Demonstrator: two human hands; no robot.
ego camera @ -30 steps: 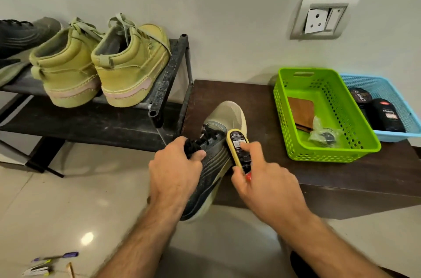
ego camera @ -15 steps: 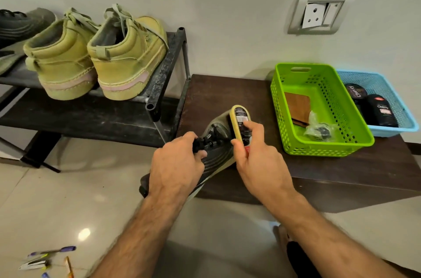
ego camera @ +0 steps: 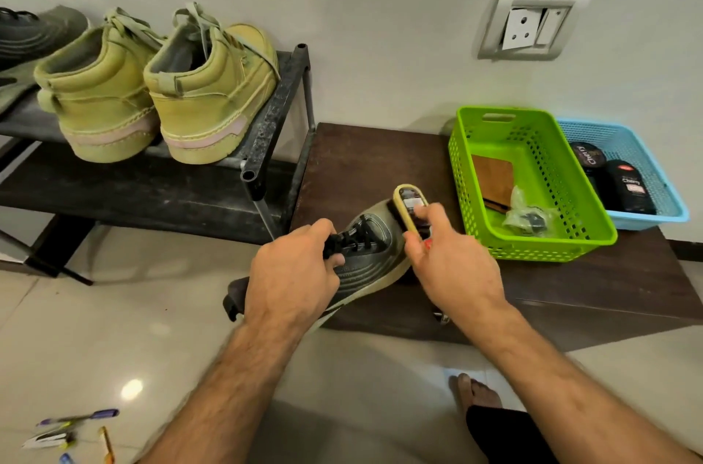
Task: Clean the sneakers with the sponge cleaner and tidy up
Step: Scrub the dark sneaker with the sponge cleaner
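Left hand (ego camera: 293, 273) grips grey sneaker (ego camera: 371, 250) at laces; right hand (ego camera: 452, 262) presses sponge cleaner (ego camera: 409, 207) against its toe, over dark bench (ego camera: 380, 159)

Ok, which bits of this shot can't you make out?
Head view only:
- Sponge face of the cleaner: pressed against the sneaker, turned away.
- Sneaker's heel: behind the left hand.
- Cleaner's lower end: wrapped by the right hand.
- Dark shoe on the rack: cut off by the left edge.
- Bag in the green basket: contents too small.
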